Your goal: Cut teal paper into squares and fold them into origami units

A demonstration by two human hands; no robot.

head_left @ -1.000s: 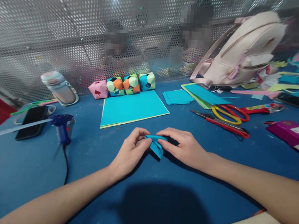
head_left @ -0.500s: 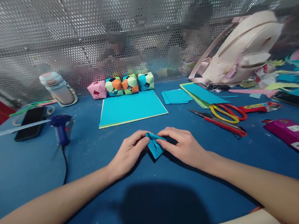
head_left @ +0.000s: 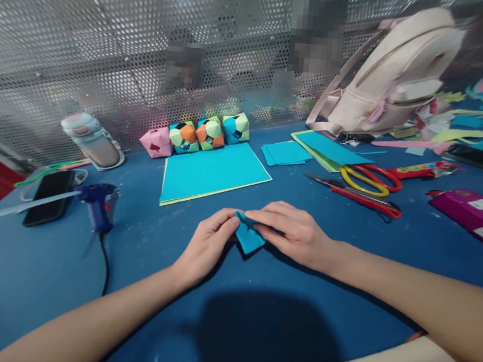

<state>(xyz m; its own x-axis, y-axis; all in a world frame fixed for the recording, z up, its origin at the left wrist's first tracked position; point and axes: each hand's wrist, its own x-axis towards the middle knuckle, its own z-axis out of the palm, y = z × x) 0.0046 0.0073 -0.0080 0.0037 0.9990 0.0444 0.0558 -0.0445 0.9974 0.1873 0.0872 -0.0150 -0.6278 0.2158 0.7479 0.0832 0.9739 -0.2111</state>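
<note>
A small folded piece of cyan paper [head_left: 247, 239] lies on the blue table [head_left: 255, 317] between my two hands. My left hand [head_left: 208, 244] pinches its left edge with curled fingers. My right hand [head_left: 294, 233] presses down on its top and right side, fingers laid over the fold. Only the lower point of the paper shows; the rest is under my fingers. Behind it lies a stack of cyan sheets [head_left: 212, 172].
Several folded paper cubes [head_left: 203, 134] line the perforated metal screen. A blue glue gun [head_left: 97, 208], a phone [head_left: 50, 189] and a bottle [head_left: 90, 141] are at left. Small cyan squares [head_left: 285, 153], scissors [head_left: 368, 180], a purple power strip [head_left: 473, 215] and a pink backpack [head_left: 396, 76] are at right.
My right fingers have slid left over the paper's top edge toward my left hand, flattening the fold. The paper has stayed in place.
</note>
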